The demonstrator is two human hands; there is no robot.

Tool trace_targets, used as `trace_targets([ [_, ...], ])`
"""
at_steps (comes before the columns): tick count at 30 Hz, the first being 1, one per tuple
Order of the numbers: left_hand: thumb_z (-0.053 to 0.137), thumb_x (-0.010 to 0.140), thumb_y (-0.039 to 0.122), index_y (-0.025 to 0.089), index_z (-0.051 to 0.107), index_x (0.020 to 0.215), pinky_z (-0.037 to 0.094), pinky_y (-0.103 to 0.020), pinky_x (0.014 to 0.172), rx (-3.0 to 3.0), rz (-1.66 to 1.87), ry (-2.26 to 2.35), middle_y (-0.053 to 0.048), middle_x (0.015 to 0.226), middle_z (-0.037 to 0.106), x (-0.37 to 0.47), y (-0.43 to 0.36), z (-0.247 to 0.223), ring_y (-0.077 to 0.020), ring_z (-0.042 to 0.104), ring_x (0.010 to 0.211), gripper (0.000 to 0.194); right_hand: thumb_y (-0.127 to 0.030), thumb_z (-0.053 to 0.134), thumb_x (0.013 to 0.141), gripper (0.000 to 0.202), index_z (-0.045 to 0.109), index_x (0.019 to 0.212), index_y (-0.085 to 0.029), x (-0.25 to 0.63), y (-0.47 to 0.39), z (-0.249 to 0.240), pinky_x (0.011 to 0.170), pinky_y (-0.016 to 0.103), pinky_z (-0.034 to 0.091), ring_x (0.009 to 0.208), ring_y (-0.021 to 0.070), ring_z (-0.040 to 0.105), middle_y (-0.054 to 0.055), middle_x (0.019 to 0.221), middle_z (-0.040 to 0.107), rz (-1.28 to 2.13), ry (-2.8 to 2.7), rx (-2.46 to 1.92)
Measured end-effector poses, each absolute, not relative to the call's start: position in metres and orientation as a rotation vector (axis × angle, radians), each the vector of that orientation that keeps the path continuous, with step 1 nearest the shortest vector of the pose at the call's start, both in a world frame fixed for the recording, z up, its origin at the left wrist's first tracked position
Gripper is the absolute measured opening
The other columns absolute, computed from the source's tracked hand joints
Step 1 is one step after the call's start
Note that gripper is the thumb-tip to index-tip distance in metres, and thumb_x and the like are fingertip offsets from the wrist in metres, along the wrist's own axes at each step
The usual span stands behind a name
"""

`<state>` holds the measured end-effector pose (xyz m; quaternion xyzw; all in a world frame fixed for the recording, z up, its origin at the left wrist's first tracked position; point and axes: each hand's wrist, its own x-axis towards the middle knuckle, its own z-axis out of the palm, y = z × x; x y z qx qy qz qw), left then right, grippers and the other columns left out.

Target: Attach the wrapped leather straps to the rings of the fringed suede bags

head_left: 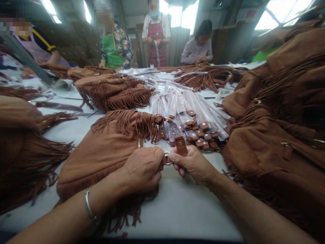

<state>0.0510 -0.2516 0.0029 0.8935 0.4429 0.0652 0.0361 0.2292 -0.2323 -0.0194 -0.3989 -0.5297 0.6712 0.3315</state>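
Observation:
A brown fringed bag (101,152) lies on the white table in front of me, its fringe spread along the far side and a short zipper (139,140) near its end. My left hand (144,167) is closed at that end of the bag, beside a metal ring (167,158); what its curled fingers cover is hidden. Between thumb and fingers, my right hand (191,162) pinches a brown leather strap end (180,145) with a snap button, right against the ring. The rest of that strap is out of sight.
Behind my hands lies a pile of plastic-wrapped straps (193,118). Fringed bags are heaped at the right (274,145), the left (20,145) and farther back (114,89). Several people work across the table, one in a red checked apron (156,44).

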Motion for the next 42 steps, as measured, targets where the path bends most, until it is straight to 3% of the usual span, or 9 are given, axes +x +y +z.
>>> trace_targets([
  [5,0.048,0.072,0.023,0.019,0.04,0.075,0.031,-0.029,0.057,2.702,0.267,1.446,-0.001,0.07,0.049,0.054,-0.249,0.001,-0.0173,0.044,0.063,0.009,-0.045,0.064,0.071,0.034,0.053,0.072,-0.013,0.217,-0.239,-0.022,0.032,0.015,0.034,0.036,0.0047,0.042,-0.005,0.051,0.049,1.644,-1.136,-1.054],
  [10,0.045,0.084,0.044,0.019,0.044,0.076,0.032,-0.028,0.057,2.703,0.401,1.411,-0.001,0.07,0.05,0.05,-0.247,-0.006,-0.0163,0.045,0.062,0.027,-0.055,0.043,0.085,0.04,0.045,0.088,-0.015,0.239,-0.23,-0.012,0.032,0.015,0.03,0.035,0.0054,0.042,-0.004,0.055,0.053,1.671,-1.62,-1.061],
  [14,0.044,0.087,0.043,0.018,0.048,0.078,0.034,-0.028,0.059,2.681,0.467,1.503,-0.002,0.072,0.053,0.048,-0.244,-0.009,-0.0159,0.048,0.063,0.027,-0.051,0.037,0.089,0.035,0.041,0.094,-0.016,0.257,-0.224,0.0,0.035,0.014,0.032,0.038,0.0056,0.044,-0.003,0.06,0.052,1.638,-1.876,-1.11],
  [21,0.043,0.087,0.043,0.018,0.05,0.076,0.033,-0.033,0.062,2.869,0.458,1.65,-0.005,0.069,0.053,0.055,-0.251,-0.008,-0.0208,0.049,0.066,0.028,-0.05,0.038,0.089,0.038,0.048,0.079,-0.015,0.265,-0.225,0.009,0.037,0.015,0.032,0.041,0.006,0.042,-0.003,0.055,0.046,1.772,-2.036,-1.086],
  [29,0.045,0.083,0.04,0.018,0.05,0.068,0.028,-0.035,0.061,2.929,0.37,1.768,-0.005,0.062,0.055,0.064,-0.252,-0.011,-0.0214,0.049,0.058,0.027,-0.047,0.038,0.089,0.037,0.048,0.073,-0.016,0.271,-0.221,0.015,0.039,0.017,0.029,0.043,0.0059,0.036,-0.005,0.055,0.036,1.677,-2.297,-1.106],
  [35,0.042,0.083,0.046,0.017,0.05,0.065,0.027,-0.037,0.064,2.921,0.299,1.814,-0.006,0.06,0.058,0.071,-0.253,-0.008,-0.0217,0.052,0.056,0.035,-0.044,0.037,0.091,0.035,0.046,0.072,-0.016,0.271,-0.218,0.013,0.042,0.017,0.028,0.045,0.0059,0.033,-0.005,0.056,0.035,1.58,-2.391,-1.074],
  [42,0.045,0.081,0.041,0.017,0.053,0.065,0.027,-0.037,0.065,2.884,0.298,1.817,-0.007,0.062,0.061,0.07,-0.253,-0.007,-0.0214,0.053,0.058,0.031,-0.039,0.033,0.093,0.03,0.044,0.076,-0.017,0.27,-0.22,0.012,0.05,0.018,0.033,0.053,0.0075,0.039,-0.003,0.063,0.041,1.388,-2.495,-1.049],
])
